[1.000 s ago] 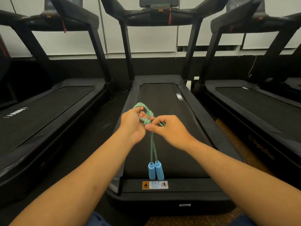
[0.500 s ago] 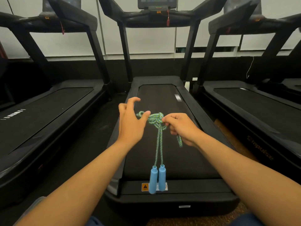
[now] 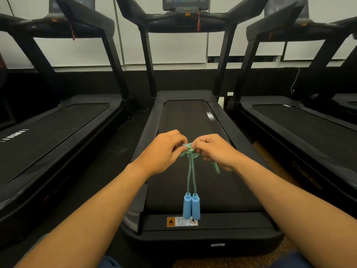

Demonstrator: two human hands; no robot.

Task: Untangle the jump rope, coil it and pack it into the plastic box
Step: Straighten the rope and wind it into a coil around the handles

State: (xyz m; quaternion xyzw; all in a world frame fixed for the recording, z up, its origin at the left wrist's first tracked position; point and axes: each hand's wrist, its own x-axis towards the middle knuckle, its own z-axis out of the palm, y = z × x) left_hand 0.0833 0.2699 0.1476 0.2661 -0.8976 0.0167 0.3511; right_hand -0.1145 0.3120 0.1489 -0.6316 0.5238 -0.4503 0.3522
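Treadmill belt behind, left hand now pinching jump rope knot with right hand

We're in a gym, no question: three black treadmills stand side by side, filling the room from left to right. The middle treadmill runs straight away from us, its belt dark and its console screen lit at the far end. A yellow warning sticker sits on its near edge. The left treadmill and the right treadmill flank it, red safety cords hanging from their consoles. Dark flooring between them, pale wall panels behind.
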